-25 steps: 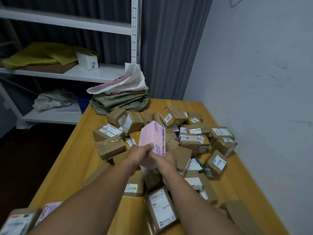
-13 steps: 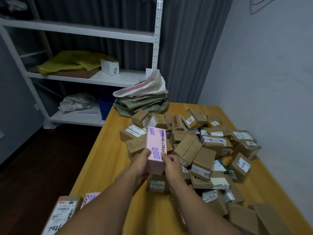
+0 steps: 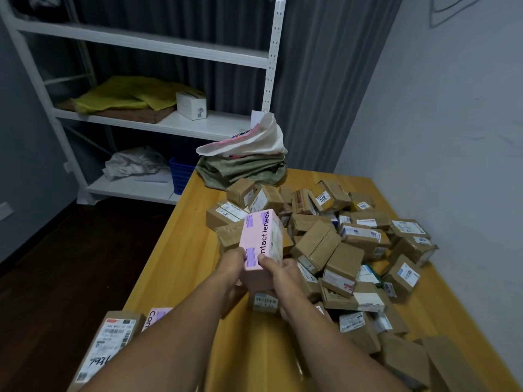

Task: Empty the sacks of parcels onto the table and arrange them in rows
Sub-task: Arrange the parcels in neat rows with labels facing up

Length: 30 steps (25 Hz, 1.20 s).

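I hold a pink box [image 3: 261, 239] printed "contact lenses" upright above the yellow wooden table [image 3: 181, 250]. My left hand [image 3: 230, 265] grips its lower left side and my right hand [image 3: 278, 270] grips its lower right side. Behind and to the right lies a loose heap of brown cardboard parcels [image 3: 334, 244] with white labels. Near the table's front left edge lie a labelled brown parcel [image 3: 110, 340] and a second pink box [image 3: 157, 318], partly hidden by my left forearm. Folded sacks [image 3: 243, 168], green under white, lie at the table's far end.
A white metal shelf unit [image 3: 198, 123] stands behind the table, holding yellow cloth, a small white box [image 3: 191, 104], a grey bag and a blue crate [image 3: 181, 176]. A wall runs along the table's right side. Dark floor lies to the left.
The pink box has turned from tilted to upright in my hands. My view has swung left, showing more shelf, floor and the parcels at the front left edge.
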Motion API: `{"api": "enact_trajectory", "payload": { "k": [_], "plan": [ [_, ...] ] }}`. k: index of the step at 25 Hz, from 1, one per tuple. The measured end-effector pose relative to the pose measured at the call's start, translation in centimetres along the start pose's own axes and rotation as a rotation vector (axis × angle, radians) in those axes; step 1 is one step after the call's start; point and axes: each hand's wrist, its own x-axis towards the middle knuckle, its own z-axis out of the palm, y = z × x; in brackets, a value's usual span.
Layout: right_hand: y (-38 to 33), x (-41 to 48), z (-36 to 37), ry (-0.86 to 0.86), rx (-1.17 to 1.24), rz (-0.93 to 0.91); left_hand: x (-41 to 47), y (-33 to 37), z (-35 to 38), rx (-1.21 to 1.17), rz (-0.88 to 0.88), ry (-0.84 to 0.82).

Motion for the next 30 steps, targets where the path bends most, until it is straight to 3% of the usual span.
{"api": "enact_trajectory", "payload": {
  "k": [8, 11, 15, 17, 19, 24, 26, 30],
  "plan": [
    [2.9, -0.4, 1.3, 0.095, -0.35, -0.041, 0.3, -2.3, -0.8, 0.068, 0.039, -0.032],
    [3.5, -0.5, 0.9, 0.034, -0.229, 0.023, 0.2, -3.2, -1.7, 0.041, -0.01, 0.02],
    [3.6, -0.8, 0.7, 0.089, -0.203, 0.069, 0.9, -5.3, -3.1, 0.092, -0.071, 0.026],
    [3.8, -0.7, 0.8, 0.103, -0.391, 0.005, 0.8, -5.7, -3.9, 0.186, -0.076, 0.063],
    [4.1, -0.2, 0.7, 0.025, -0.767, -0.166, 0.5, -5.9, -4.7, 0.273, -0.079, 0.064],
    [4.9, -0.6, 1.5, -0.418, -1.514, -0.455, 0.0, -5.1, -4.8, 0.447, -0.095, 0.013],
    [5.6, -0.6, 1.4, -0.445, -1.616, -0.517, 0.1, -4.5, -5.0, 0.468, -0.099, 0.011],
    [5.8, -0.4, 0.9, -0.449, -1.593, -0.581, 0.7, -4.4, -5.6, 0.495, -0.108, -0.005]
  ]
}}
